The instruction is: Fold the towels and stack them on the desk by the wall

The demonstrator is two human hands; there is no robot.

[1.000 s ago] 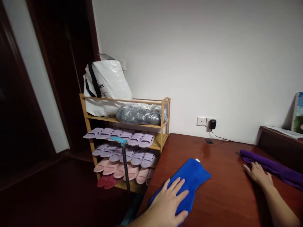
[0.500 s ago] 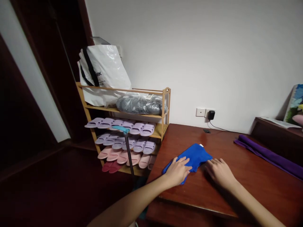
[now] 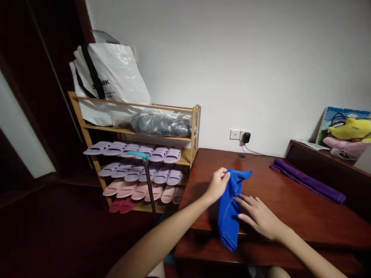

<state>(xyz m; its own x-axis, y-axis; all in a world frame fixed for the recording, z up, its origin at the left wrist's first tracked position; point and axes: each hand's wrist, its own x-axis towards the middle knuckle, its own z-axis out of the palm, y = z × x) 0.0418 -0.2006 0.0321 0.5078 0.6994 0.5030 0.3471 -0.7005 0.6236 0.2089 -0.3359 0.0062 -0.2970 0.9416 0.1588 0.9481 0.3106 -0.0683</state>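
Observation:
A bright blue cloth (image 3: 230, 212) with a visible seam is pinched near its upper end by my left hand (image 3: 218, 185). Its long part hangs toward me, over the front edge of the wooden table (image 3: 292, 220), and a short flap sticks out to the right at the top. My right hand (image 3: 259, 216) has its fingers spread, with the fingertips at the cloth's right side; whether they press on it I cannot tell. A rolled purple cloth (image 3: 307, 181) lies farther right on the table.
Left of the table stands a wooden shoe rack (image 3: 194, 135) with several slippers (image 3: 158, 154) and a white bag (image 3: 116, 73) on top. A handle with a blue top (image 3: 139, 155) rises before it. A black plug (image 3: 246, 138) sits in the wall socket; a yellow plush toy (image 3: 350, 129) lies at right.
The blue cloth was lying flat under my left hand; now that hand pinches it raised, its long part turned toward me. My right hand has moved nearer with fingers spread. The view has swung right.

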